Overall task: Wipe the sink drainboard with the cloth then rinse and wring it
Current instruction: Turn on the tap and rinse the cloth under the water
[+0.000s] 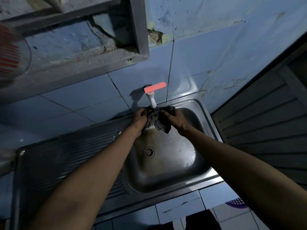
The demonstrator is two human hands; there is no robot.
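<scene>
Cloth (157, 121) bunched directly under the white tap spout (152, 101), hanging over the far end of the sink basin (166, 163), long axis running left to right between the fists; left hand (139, 118) gripping its left end, right hand (174, 118) gripping the right, both equally near (fingers curled into the fabric, hands close together); probably rinsing, wringing twist next along that axis; ribbed drainboard (66, 156) off to the left.

Clear plastic cup with red stripes (11, 58) at the left edge, grey wooden window frame (137, 27) upper centre, grey louvred door (265, 123) at right, purple perforated plastic basket (236, 202) lower right, cracked pale blue wall tiles (83, 93) centre left.
</scene>
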